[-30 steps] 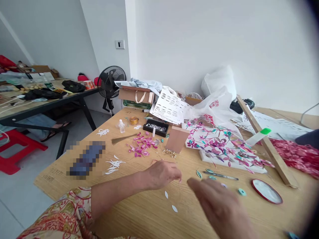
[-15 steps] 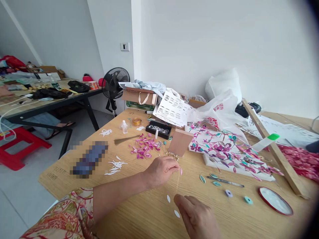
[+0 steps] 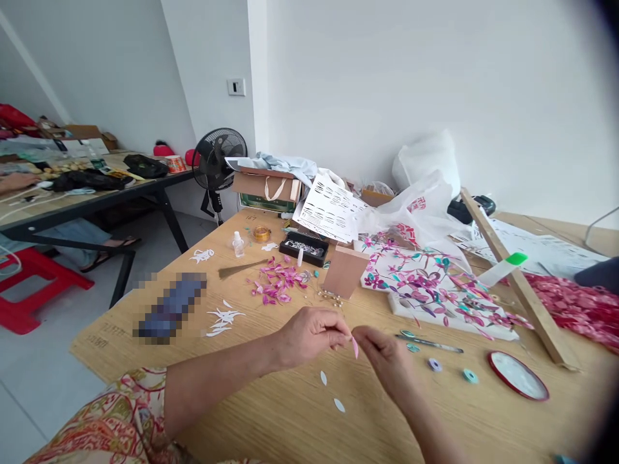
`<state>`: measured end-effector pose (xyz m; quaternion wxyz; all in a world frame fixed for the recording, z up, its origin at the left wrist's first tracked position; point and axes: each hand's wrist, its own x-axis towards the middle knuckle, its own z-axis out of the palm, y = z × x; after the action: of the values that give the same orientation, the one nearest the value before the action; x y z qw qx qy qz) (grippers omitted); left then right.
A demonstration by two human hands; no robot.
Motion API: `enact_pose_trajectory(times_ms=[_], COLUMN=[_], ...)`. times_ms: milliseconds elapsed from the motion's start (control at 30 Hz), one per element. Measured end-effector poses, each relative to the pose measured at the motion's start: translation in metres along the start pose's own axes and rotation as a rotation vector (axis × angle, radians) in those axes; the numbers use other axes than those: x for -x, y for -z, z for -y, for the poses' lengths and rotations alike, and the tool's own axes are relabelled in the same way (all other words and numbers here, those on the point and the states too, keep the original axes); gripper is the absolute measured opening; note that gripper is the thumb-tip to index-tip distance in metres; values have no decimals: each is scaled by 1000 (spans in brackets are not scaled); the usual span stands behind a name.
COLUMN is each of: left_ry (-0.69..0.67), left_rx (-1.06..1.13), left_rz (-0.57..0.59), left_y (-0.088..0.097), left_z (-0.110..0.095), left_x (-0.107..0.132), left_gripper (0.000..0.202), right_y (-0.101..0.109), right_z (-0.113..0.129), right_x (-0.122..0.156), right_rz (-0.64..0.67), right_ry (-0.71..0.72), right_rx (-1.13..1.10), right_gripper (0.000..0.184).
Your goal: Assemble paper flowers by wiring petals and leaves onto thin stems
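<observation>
Two white slips [image 3: 339,405] lie on the table [image 3: 261,422]; beyond them, the right hand [image 3: 384,357] bunches its fingers, though I cannot tell what they grip, beside a pink petal [image 3: 356,349] that the left hand [image 3: 313,336] pinches. Farther come loose petals [image 3: 278,281], a tray [image 3: 317,261], a fan [image 3: 220,158]

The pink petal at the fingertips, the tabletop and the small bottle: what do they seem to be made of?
Pink petal: perhaps fabric, thread or paper; thin and evenly pink, but too small to show any weave.
Tabletop: wood or a wood-look laminate, smooth, with tan grain lines.
Small bottle: clear, probably plastic, possibly glass; its body looks see-through.
</observation>
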<state>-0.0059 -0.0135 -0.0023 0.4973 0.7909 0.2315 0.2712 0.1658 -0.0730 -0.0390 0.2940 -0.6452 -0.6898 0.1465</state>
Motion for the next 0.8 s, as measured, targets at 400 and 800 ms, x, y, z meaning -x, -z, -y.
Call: enact_pose_trajectory(times_ms=[400, 800], left_ry=[-332, -56], left_rx=[-715, -57], left_rz=[189, -31], left_y=[-6, 4], left_z=[18, -5], left_x=[-5, 1], left_gripper=[16, 11], right_y=[37, -8], right_z=[58, -4], right_x=[36, 0], right_rz=[-100, -22], right_ry=[401, 24], right_rx=[285, 118], right_gripper=[26, 33])
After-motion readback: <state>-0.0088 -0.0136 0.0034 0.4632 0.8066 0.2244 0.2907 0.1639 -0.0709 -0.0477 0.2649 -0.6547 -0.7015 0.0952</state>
